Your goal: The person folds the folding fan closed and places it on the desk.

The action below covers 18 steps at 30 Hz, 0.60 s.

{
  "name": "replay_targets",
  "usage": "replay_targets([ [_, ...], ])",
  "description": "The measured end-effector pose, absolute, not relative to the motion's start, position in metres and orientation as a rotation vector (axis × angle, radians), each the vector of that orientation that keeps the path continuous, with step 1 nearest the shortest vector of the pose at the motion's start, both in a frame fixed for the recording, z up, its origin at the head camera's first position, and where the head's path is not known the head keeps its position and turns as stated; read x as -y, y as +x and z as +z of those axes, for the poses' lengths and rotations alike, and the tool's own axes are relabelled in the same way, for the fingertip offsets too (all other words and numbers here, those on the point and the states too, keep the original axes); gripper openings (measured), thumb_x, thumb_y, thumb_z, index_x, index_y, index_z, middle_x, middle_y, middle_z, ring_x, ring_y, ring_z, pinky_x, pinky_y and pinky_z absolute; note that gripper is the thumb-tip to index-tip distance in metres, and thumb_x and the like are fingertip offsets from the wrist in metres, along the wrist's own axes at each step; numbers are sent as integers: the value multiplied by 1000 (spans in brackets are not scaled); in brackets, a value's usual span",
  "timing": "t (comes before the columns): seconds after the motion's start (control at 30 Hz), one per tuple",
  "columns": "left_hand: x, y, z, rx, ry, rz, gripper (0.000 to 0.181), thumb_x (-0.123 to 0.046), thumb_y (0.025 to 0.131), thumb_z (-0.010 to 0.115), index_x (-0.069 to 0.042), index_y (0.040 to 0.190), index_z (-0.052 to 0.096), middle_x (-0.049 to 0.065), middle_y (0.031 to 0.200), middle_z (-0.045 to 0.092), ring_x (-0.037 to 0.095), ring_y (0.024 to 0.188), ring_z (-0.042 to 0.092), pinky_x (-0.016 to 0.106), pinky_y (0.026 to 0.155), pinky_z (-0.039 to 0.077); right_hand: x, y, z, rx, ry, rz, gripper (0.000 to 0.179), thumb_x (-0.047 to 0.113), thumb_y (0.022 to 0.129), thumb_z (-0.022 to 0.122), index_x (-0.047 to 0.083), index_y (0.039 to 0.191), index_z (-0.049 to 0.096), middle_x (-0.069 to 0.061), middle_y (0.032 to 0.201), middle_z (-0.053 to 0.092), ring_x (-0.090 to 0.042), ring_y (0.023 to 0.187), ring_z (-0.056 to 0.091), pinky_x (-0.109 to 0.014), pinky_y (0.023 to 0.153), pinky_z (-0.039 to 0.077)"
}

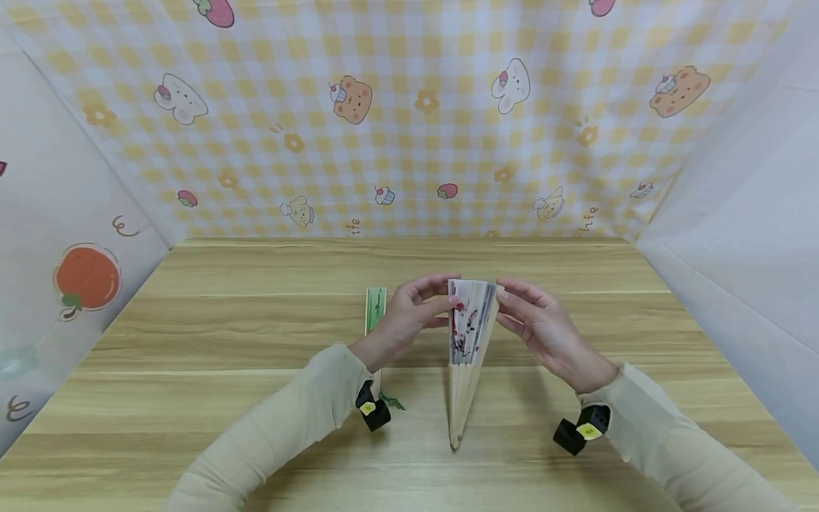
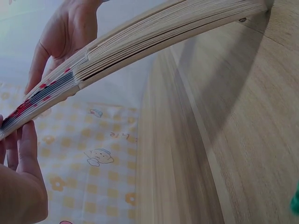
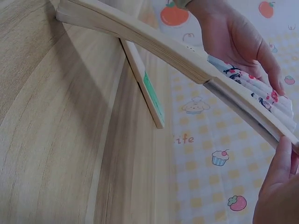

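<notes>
A folding fan [image 1: 470,334], partly spread, has pale wooden ribs and a white leaf with red and dark flower marks. Its narrow pivot end points toward the person, low over the table. On the leaf's left edge my left hand [image 1: 409,313] pinches with thumb and fingers. My right hand [image 1: 544,331] pinches the outer rib at the right upper edge. In the right wrist view the fan [image 3: 196,70] slants between both hands. Behind the left forearm lies a second, folded fan [image 1: 375,307] with a green leaf and a green tassel [image 1: 392,402]; the left hand and wrist partly hide it.
The wooden table [image 1: 256,334] runs back to a yellow checked cloth [image 1: 422,142] with cartoon prints. White cloth walls [image 1: 736,213] close off both sides. A black wrist camera [image 1: 374,409] is strapped at the left cuff, another camera [image 1: 581,429] at the right.
</notes>
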State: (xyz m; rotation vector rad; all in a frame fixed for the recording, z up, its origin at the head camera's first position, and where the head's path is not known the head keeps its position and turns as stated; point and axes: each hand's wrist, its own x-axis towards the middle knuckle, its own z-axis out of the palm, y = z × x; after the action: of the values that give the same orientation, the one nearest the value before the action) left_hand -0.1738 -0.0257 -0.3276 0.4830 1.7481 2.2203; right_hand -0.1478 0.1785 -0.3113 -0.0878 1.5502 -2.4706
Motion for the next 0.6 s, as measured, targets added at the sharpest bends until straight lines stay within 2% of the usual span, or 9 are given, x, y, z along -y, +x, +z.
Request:
replay_targets([
  [0.27,25,-172,-325,-1752,503,2189,36,-6,85,58,-2,120,51,9,102,57,18,89,57,38,76,51,-178,-148,-310,-1633,-93,-2422,13,6,85,57,13,95,62,1,93,60,-10,84,59,-22,75,50],
  [0.6,22,-169,-322,-1740,483,2184,35,-3,86,56,-1,120,51,7,102,58,17,89,58,38,76,50,-179,-148,-309,-1654,-85,-2311,31,11,88,55,7,117,45,0,100,58,-9,87,58,-19,76,48],
])
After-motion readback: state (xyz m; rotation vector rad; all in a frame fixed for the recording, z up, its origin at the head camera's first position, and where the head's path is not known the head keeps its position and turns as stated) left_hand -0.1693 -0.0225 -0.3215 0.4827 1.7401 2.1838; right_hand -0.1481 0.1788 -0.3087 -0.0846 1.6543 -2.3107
